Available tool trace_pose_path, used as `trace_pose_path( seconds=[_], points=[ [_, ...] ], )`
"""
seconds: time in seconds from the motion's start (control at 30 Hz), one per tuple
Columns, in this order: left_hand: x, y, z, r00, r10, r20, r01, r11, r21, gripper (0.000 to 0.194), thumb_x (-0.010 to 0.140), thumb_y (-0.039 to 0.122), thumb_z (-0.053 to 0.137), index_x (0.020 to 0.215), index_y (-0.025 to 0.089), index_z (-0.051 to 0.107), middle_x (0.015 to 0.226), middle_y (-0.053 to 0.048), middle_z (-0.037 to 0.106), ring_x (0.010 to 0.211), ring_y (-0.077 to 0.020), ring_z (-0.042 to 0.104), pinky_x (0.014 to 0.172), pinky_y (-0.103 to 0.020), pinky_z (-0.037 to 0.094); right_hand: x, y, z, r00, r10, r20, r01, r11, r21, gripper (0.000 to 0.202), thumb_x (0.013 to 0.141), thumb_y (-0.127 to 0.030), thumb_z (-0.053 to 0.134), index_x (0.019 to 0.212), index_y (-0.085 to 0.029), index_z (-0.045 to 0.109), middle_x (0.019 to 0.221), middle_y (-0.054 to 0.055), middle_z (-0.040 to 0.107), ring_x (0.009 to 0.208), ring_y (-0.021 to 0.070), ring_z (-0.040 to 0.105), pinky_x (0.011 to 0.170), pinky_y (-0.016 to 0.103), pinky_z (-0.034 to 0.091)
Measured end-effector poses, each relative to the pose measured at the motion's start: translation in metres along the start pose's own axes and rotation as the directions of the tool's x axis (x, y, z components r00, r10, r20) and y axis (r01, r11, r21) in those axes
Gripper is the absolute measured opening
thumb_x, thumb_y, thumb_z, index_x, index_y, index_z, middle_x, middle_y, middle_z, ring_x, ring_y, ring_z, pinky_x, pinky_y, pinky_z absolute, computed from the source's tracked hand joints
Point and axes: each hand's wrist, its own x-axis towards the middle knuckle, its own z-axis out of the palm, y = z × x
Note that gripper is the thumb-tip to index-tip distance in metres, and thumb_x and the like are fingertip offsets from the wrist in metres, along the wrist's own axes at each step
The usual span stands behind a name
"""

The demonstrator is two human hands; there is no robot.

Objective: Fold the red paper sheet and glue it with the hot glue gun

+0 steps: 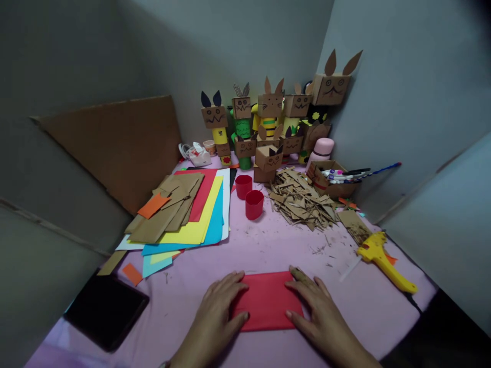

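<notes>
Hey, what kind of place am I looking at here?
Likely a home craft corner: cardboard animal figures stand along the wall, coloured paper sheets are stacked on the pink table, and a yellow glue gun lies nearby.

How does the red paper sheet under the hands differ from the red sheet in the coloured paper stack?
The red paper sheet under the hands lies alone, fully visible, pressed by the left hand and right hand. The red sheet in the stack is mostly covered by brown cardboard pieces, untouched. Both are red and flat.

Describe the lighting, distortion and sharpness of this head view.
Head view: dim, even light, no glare; wide-lens bending curves the walls; corners darken. Both hands, left hand and right hand, lie flat on the red paper, reasonably sharp; cardboard figures behind look softer.
</notes>
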Motion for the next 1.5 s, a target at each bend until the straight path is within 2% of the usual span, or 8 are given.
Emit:
trace_pose_path(
  seconds=[0.6, 0.7, 0.83, 1.03, 1.17, 1.27, 1.37, 1.5],
  points=[
    [0.012, -0.009, 0.001, 0.999, -0.006, -0.033, 0.007, 1.0, 0.01, 0.028, 0.071, 0.018, 0.064, 0.098, 0.028, 0.064, 0.122, -0.006, 0.06, 0.111, -0.0268, 0.054, 0.09, -0.052, 0.044, 0.005, 0.004, -0.012, 0.999, 0.051, 0.01, -0.052, 0.969, 0.242, 0.043, 0.074, -0.03, 0.06, 0.116, -0.021, 0.057, 0.139, 0.013, 0.042, 0.13, 0.026, 0.034, 0.107, 0.056, 0.016],
    [0.011, -0.017, 0.008, 0.996, 0.043, -0.077, -0.039, 0.998, 0.053, 0.033, 0.073, 0.02, 0.064, 0.104, 0.028, 0.062, 0.123, -0.005, 0.059, 0.112, -0.0264, 0.054, 0.089, -0.05, 0.046, 0.001, 0.009, -0.005, 0.996, 0.043, -0.076, -0.022, 0.965, 0.26, 0.046, 0.075, -0.03, 0.06, 0.12, -0.021, 0.053, 0.136, 0.013, 0.046, 0.128, 0.0253, 0.038, 0.106, 0.052, 0.026],
    [0.006, -0.022, 0.013, 0.977, 0.185, -0.11, -0.161, 0.967, 0.196, 0.045, 0.08, 0.026, 0.057, 0.124, 0.029, 0.049, 0.127, -0.007, 0.056, 0.115, -0.0249, 0.052, 0.088, -0.046, 0.049, -0.01, 0.018, 0.01, 0.96, 0.077, -0.268, -0.027, 0.982, 0.185, 0.043, 0.077, -0.034, 0.058, 0.116, -0.016, 0.053, 0.126, 0.016, 0.052, 0.118, 0.0274, 0.048, 0.097, 0.046, 0.043],
    [0.001, -0.022, 0.009, 0.932, 0.361, -0.033, -0.306, 0.833, 0.461, 0.046, 0.086, 0.022, 0.046, 0.129, 0.038, 0.041, 0.137, -0.005, 0.046, 0.119, -0.0236, 0.049, 0.085, -0.043, 0.05, -0.017, 0.018, 0.017, 0.912, -0.044, -0.407, 0.052, 0.999, 0.009, 0.036, 0.081, -0.033, 0.056, 0.114, -0.019, 0.052, 0.115, 0.014, 0.059, 0.107, 0.0271, 0.056, 0.086, 0.044, 0.051],
    [0.002, -0.021, 0.008, 0.914, 0.405, -0.005, -0.333, 0.759, 0.559, 0.043, 0.087, 0.033, 0.045, 0.13, 0.036, 0.041, 0.138, -0.007, 0.045, 0.119, -0.0243, 0.049, 0.083, -0.045, 0.05, -0.014, 0.016, 0.015, 0.903, -0.167, -0.396, 0.148, 0.986, -0.078, 0.038, 0.083, -0.026, 0.053, 0.121, -0.022, 0.047, 0.118, 0.013, 0.058, 0.108, 0.0257, 0.055, 0.086, 0.045, 0.05],
    [0.009, -0.006, 0.009, 0.904, 0.428, -0.01, -0.339, 0.73, 0.594, 0.037, 0.085, 0.04, 0.045, 0.12, 0.032, 0.052, 0.136, -0.007, 0.047, 0.119, -0.028, 0.048, 0.086, -0.051, 0.045, -0.012, 0.016, 0.016, 0.908, -0.192, -0.374, 0.168, 0.981, -0.094, 0.037, 0.083, -0.024, 0.053, 0.12, -0.022, 0.048, 0.118, 0.013, 0.057, 0.108, 0.0253, 0.054, 0.087, 0.044, 0.049],
    [0.019, 0.013, 0.017, 0.872, 0.488, -0.027, -0.371, 0.697, 0.614, 0.031, 0.082, 0.022, 0.045, 0.109, 0.021, 0.06, 0.132, -0.013, 0.051, 0.118, -0.0268, 0.049, 0.092, -0.047, 0.04, -0.013, 0.015, 0.018, 0.904, -0.179, -0.388, 0.159, 0.984, -0.084, 0.038, 0.083, -0.023, 0.054, 0.12, -0.021, 0.048, 0.117, 0.012, 0.057, 0.107, 0.0247, 0.054, 0.088, 0.043, 0.048],
    [0.026, 0.017, 0.04, 0.823, 0.566, -0.039, -0.401, 0.629, 0.666, 0.062, 0.062, 0.003, 0.041, 0.122, 0.016, 0.051, 0.124, -0.012, 0.058, 0.111, -0.0277, 0.055, 0.084, -0.04, 0.042, -0.019, 0.015, 0.017, 0.886, -0.134, -0.444, 0.124, 0.991, -0.052, 0.035, 0.082, -0.025, 0.056, 0.115, -0.018, 0.048, 0.113, 0.013, 0.057, 0.105, 0.0246, 0.054, 0.085, 0.039, 0.049]
  ],
)
